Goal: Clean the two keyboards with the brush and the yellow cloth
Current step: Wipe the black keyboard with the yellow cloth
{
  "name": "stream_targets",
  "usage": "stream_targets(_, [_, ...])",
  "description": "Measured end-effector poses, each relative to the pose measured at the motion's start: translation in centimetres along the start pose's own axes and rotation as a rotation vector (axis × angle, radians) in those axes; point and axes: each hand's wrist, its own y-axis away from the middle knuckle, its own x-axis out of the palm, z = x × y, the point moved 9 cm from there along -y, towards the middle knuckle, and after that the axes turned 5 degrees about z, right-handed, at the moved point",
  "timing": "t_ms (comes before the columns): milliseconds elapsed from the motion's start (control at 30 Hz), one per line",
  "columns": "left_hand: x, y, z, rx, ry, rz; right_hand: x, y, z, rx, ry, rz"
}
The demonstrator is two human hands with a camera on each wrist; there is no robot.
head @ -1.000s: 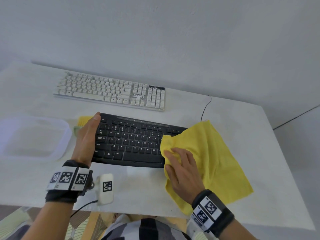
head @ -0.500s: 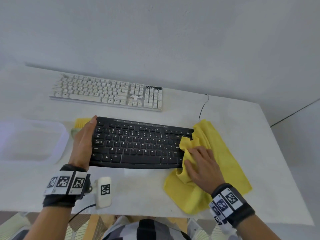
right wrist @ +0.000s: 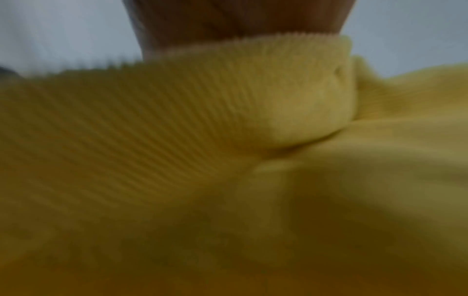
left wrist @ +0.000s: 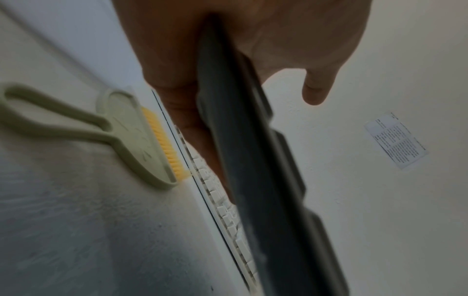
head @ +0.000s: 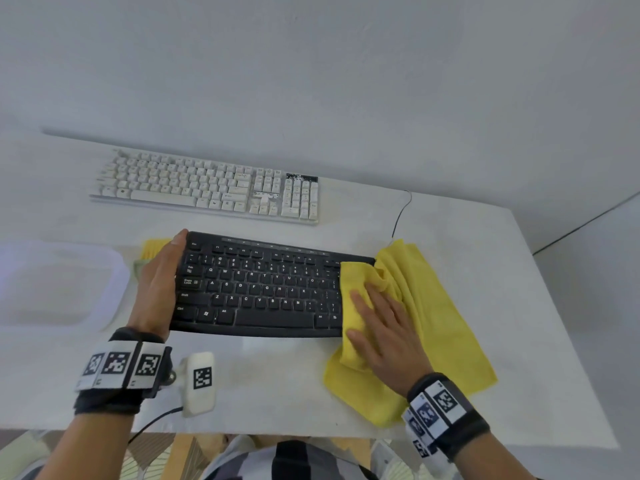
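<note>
The black keyboard (head: 256, 285) lies in the middle of the white table (head: 540, 341). My left hand (head: 156, 289) grips its left end, thumb over the top edge; in the left wrist view that end of the black keyboard (left wrist: 253, 160) sits between thumb and fingers. My right hand (head: 384, 327) presses the yellow cloth (head: 436, 306) flat onto the keyboard's right end with straight fingers. The cloth (right wrist: 228, 160) fills the right wrist view. The white keyboard (head: 194, 188) lies farther back. The pale green brush (left wrist: 134, 140) with yellow bristles rests on the table behind my left hand, mostly hidden in the head view.
A translucent plastic tub (head: 59, 282) stands at the left. A small white device (head: 201, 382) with a cable lies near the front edge by my left wrist. A thin black cable (head: 401, 213) runs back to the wall. The table's right edge is close to the cloth.
My right hand has swept the cloth from the keyboard's right-middle keys to its right end, then slid slightly back left. The left hand keeps its hold.
</note>
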Motion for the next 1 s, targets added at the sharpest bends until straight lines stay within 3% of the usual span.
stream_targets(133, [0.0,-0.2,0.3,-0.004,-0.008,0.003,1.1,-0.3,1.7,0.012,0.056,0.091])
stream_targets(333, [-0.3,-0.3,0.4,0.002,-0.044,0.002,1.6,-3.2,10.0,-0.186,0.097,0.079])
stream_targets(467, [-0.2,0.0,0.1,-0.003,-0.048,-0.007,1.2,-3.9,7.4,-0.15,0.057,0.093])
stream_targets(667, [0.0,0.2,-0.2,0.015,-0.029,-0.015,0.3,-3.7,-1.6,0.177,0.022,0.137])
stream_targets(767, [0.0,0.1,0.0,0.012,-0.036,-0.008,0.8,-4.0,-0.2,0.194,-0.015,0.143])
stream_targets(900, [-0.2,-0.1,0.3,0.022,-0.052,-0.005,1.4,-5.1,5.3,0.046,-0.005,0.127])
stream_targets(1000, [-0.3,0.0,0.3,0.021,-0.044,-0.008,1.3,-5.1,4.8,0.026,0.001,0.135])
